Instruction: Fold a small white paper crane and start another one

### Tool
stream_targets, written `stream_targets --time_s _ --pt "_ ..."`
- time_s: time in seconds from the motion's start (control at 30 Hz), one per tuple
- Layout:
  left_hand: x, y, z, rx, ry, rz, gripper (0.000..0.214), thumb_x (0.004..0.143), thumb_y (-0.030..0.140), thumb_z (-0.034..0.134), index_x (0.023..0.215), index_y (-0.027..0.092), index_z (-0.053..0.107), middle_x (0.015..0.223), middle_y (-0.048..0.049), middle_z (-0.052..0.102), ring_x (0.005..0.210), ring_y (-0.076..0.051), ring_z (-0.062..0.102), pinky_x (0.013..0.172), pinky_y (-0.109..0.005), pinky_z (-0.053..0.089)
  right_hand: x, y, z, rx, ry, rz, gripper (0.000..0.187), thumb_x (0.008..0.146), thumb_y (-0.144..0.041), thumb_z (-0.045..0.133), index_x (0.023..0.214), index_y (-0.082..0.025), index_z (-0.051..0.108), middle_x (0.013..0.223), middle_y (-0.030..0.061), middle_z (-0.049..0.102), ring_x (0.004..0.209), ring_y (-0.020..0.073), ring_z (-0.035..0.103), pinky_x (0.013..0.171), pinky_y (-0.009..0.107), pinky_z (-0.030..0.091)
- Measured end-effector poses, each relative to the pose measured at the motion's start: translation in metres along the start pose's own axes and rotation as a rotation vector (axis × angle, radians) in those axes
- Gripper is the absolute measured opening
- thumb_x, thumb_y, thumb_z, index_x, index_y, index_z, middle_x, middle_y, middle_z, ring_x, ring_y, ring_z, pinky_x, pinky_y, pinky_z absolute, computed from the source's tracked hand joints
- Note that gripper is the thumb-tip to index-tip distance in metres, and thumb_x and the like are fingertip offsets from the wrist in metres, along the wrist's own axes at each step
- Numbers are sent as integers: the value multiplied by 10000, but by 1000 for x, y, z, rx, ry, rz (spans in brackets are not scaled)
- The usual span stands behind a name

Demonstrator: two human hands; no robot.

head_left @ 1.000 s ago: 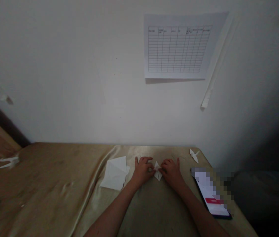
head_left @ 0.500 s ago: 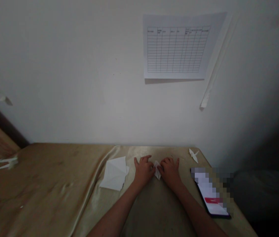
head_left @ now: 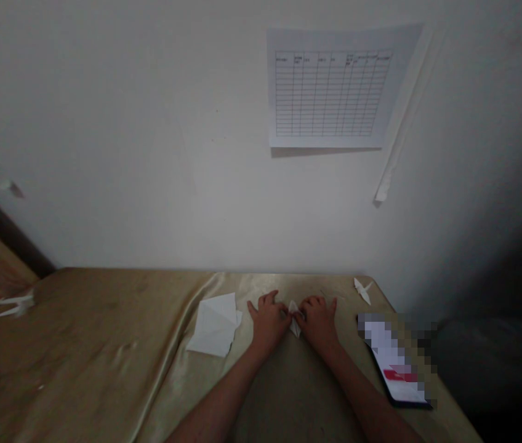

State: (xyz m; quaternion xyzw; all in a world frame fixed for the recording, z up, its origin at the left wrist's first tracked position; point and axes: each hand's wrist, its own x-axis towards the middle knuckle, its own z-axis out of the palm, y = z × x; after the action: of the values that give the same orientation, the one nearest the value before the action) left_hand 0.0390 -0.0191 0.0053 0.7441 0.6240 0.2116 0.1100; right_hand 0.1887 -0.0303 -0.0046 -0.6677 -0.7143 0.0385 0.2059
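A small folded white paper (head_left: 295, 330), narrow and pointed at both ends, lies on the cloth-covered table between my two hands. My left hand (head_left: 269, 321) pinches its left edge near the middle, the outer fingers spread off to the side. From the other side, my right hand (head_left: 319, 321) has its thumb and forefinger on the right edge, and its outer fingers are lifted. The fingertips of both hands nearly meet over the paper and hide its middle. To the left of my left hand rest creased white paper sheets (head_left: 215, 325).
A folded paper crane (head_left: 362, 291) sits at the back right corner, with a phone (head_left: 402, 394) in front of it. More folded white paper pieces (head_left: 20, 304) lie far left. A shiny gold cloth (head_left: 95, 344) covers the table; a printed chart (head_left: 330, 92) hangs on the wall behind.
The fingertips of both hands have drawn slightly closer together over the folded paper. My left hand has tilted a little; the other things stay where they were.
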Motion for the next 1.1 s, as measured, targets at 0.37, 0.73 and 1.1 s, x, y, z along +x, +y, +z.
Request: stream_targets --time_s 0.37,0.73,1.1 --pt "0 1 4 -8 -13 -29 149 810 327 630 912 280 728 1444 -55 518 1340 -329 397 1099 -756 82 0 3 0 20 -26 60 198 901 -333 529 944 -239 698 1145 72 645 1162 278 489 1097 676 91" --pt "1 -11 2 -53 -7 21 118 816 349 672 901 333 753 1431 -3 533 1339 -316 396 1108 -746 53 0 7 1 87 -26 78 187 823 -292 584 953 -252 712 1143 62 643 1174 271 492 1111 604 116" --pt "1 -5 4 -37 -16 -13 175 827 394 663 973 337 741 1428 -24 534 1343 -321 389 1121 -738 35 -1 1 4 56 2 74 217 883 -399 566 906 -233 704 1122 79 645 1146 286 499 1100 645 120"
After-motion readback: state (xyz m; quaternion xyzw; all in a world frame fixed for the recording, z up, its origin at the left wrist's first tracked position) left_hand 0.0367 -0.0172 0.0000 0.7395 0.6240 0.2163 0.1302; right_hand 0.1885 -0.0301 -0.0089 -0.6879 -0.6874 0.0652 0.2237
